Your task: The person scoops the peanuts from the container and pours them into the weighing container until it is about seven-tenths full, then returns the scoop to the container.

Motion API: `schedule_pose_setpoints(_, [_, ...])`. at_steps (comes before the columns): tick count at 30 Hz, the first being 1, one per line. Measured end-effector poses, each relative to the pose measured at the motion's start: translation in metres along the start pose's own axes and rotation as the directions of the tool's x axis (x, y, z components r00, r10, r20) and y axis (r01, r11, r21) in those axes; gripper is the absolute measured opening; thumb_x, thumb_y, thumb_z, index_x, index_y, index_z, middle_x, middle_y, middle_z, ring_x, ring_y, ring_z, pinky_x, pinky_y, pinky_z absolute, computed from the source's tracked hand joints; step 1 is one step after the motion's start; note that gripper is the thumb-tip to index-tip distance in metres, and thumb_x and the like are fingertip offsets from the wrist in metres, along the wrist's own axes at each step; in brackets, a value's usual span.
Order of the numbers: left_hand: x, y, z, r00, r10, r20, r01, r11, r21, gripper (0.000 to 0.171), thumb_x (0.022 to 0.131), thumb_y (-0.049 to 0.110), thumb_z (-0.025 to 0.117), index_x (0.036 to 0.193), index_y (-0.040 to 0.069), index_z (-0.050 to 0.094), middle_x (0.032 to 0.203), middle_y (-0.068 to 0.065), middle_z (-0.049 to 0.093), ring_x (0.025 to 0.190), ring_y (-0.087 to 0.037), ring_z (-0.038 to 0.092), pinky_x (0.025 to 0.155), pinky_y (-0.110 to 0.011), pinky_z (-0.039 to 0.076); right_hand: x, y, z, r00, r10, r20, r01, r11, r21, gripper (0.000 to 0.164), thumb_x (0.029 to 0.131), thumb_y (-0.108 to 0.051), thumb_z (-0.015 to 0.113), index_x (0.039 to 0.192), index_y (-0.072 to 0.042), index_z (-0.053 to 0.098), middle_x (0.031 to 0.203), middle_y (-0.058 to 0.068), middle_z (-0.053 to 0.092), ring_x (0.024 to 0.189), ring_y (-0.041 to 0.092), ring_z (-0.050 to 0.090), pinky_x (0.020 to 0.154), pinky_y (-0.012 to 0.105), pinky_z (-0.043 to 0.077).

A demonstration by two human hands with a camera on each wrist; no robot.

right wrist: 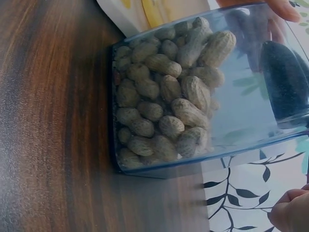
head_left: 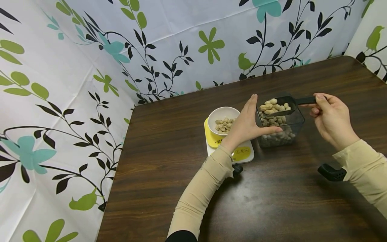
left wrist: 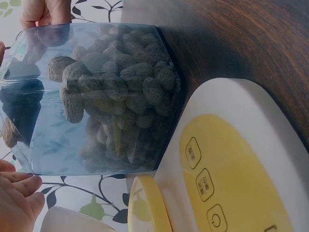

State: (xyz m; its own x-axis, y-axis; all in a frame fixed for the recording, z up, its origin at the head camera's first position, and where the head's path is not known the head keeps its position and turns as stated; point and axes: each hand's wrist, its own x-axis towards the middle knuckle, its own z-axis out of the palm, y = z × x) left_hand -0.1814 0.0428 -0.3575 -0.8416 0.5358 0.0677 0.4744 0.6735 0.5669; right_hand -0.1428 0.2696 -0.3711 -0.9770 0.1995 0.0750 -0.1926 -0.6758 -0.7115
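- Scoop, black, at the mouth of the clear box, level with its upper part and above the peanuts inside; it carries a small load of peanuts.
- Right hand: its grip pinches the scoop's handle between thumb and fingers, to the right of the box.
- Left hand: its grip is spread, fingers straight and thumb stretched out, at the left side of the box's rim; how firmly it touches the box, I cannot tell.
- The box stands on the brown bench, just to the right of the scale; peanuts fill its lower part.
- The scale is white and yellow, with buttons on its front panel.
- A white bowl sits on the scale, partly hidden by the left hand, with some peanuts at its bottom.
- Beige sleeves cover both forearms.
- Behind the bench hangs a white cloth printed with leaves, flowers and birds.
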Motion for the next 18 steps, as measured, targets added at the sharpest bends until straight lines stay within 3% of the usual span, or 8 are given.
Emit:
schedule_pose_setpoints(9, [-0.001, -0.002, -0.008, 1.0, 0.02, -0.011, -0.02, 1.0, -0.005, 0.115, 0.069, 0.067, 0.067, 0.148, 0.031, -0.009, 0.156, 0.015, -0.006, 0.145, -0.005, 0.004, 0.118, -0.029, 0.018, 0.001, -0.007, 0.009, 1.0, -0.006, 0.002, 0.006, 1.0, -0.004, 0.021, 0.089, -0.009, 0.058, 0.104, 0.0, 0.047, 0.085, 0.011, 0.062, 0.064, 0.013, 0.037, 0.058, 0.023, 0.026])
schedule_pose_setpoints(18, [-0.003, -0.006, -0.024, 0.995, 0.041, -0.089, -0.041, 0.999, 0.002, 0.108, 0.071, 0.065, 0.066, 0.151, 0.028, 0.004, 0.157, 0.014, 0.007, 0.144, -0.005, 0.013, 0.116, -0.031, 0.024, 0.007, -0.015, 0.028, 0.999, -0.013, 0.044, 0.011, 0.999, 0.041, 0.015, 0.092, -0.005, 0.053, 0.103, 0.002, 0.046, 0.089, 0.014, 0.059, 0.065, 0.014, 0.036, 0.057, 0.023, 0.026])
